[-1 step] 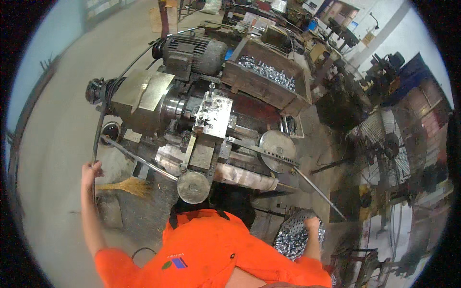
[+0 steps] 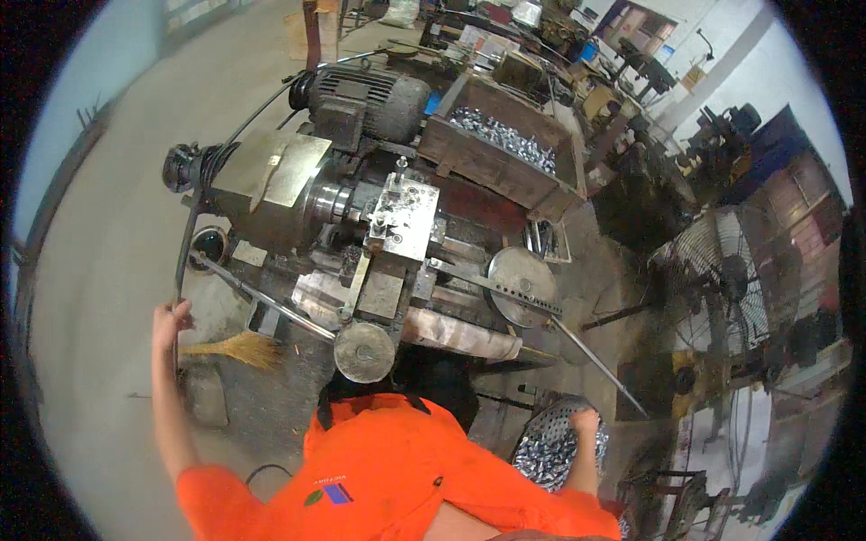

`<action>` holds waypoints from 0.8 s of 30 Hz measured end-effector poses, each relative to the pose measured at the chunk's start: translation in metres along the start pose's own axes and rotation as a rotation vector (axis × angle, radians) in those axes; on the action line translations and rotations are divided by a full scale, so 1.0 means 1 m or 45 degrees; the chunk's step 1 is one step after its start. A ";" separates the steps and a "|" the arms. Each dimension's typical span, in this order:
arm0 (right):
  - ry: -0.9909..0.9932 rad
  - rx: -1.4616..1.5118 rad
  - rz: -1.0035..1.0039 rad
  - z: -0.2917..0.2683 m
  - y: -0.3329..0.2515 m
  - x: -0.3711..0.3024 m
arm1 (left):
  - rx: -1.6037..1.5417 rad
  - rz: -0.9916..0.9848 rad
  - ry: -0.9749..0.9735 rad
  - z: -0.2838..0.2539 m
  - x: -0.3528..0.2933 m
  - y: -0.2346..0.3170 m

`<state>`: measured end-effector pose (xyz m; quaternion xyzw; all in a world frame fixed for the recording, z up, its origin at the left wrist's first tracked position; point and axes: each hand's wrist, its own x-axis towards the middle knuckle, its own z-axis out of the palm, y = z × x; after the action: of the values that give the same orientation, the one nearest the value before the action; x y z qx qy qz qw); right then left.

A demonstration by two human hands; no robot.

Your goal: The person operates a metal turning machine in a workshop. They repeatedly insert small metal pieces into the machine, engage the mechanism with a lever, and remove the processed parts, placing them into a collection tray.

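My left hand (image 2: 170, 325) is closed around a long dark bar (image 2: 187, 243), which runs up along the left side of a lathe-like machine. On the right, my right hand (image 2: 585, 422) is curled at the rim of a perforated basket (image 2: 557, 417) heaped with small shiny metal pieces (image 2: 544, 455). Its fingers are bent together, and whatever they hold is hidden. In front of me stands the machine, with a round spindle (image 2: 327, 202) beside a bright metal tool block (image 2: 408, 216). A round handwheel disc (image 2: 363, 352) sits at its near side.
A wooden crate (image 2: 505, 171) of metal pieces stands behind the machine, next to a motor (image 2: 370, 99). A perforated lever plate (image 2: 505, 287) and long rod (image 2: 600, 368) jut out at right. A straw broom (image 2: 239, 350) lies at left. A caged fan (image 2: 722, 279) stands farther right.
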<state>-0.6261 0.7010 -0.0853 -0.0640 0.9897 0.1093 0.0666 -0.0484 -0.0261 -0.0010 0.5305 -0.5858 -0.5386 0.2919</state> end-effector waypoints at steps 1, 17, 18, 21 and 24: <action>0.084 0.010 -0.207 0.009 0.020 0.003 | -0.023 0.032 -0.049 0.008 -0.001 0.005; 0.308 1.171 -1.860 -0.301 -0.420 -0.074 | 1.300 0.269 0.282 0.012 -0.047 0.032; 0.353 1.121 -1.978 -0.311 -0.449 -0.080 | 1.285 0.266 0.276 0.010 -0.054 0.032; 0.367 0.595 -2.043 -0.322 -0.518 -0.081 | 1.339 0.145 0.180 0.000 -0.078 0.032; 0.292 0.350 -1.927 -0.298 -0.568 -0.068 | 1.342 0.068 0.225 -0.009 -0.110 0.012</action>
<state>-0.5142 0.0920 0.0945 -0.7244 0.6819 -0.0971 0.0276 -0.0144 0.0724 0.0381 0.6335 -0.7634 -0.1169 0.0477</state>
